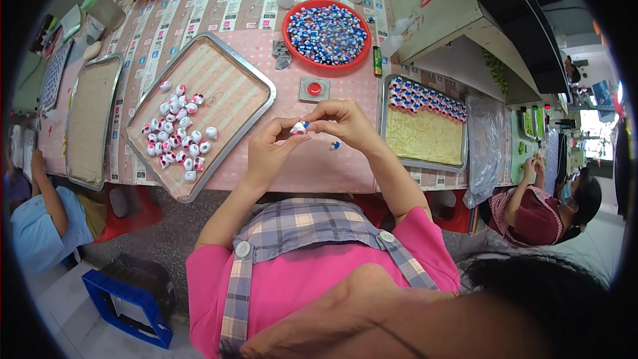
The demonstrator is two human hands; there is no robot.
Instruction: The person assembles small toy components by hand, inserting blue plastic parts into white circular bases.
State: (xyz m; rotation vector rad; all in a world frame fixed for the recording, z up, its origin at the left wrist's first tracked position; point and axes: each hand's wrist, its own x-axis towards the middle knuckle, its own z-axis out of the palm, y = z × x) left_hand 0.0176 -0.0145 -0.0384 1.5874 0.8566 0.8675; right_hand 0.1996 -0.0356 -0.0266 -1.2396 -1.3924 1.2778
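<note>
Pink table (319, 159) crowded: big metal tray (229, 103) left of the hands, scattered with finished white-and-red pieces (178, 131); red bowl (326, 33) heaped with blue, red and white bits beyond the hands; smaller tray (425, 136) to their right, one row filled. Above the table's near edge, left hand (269, 149) and right hand (342, 123) pinched shut together on one small white piece (299, 127). Risk, probably: a slipping pinch, piece bouncing off that edge. Stray blue bit (335, 145) just under the right hand, easily brushed away.
</note>
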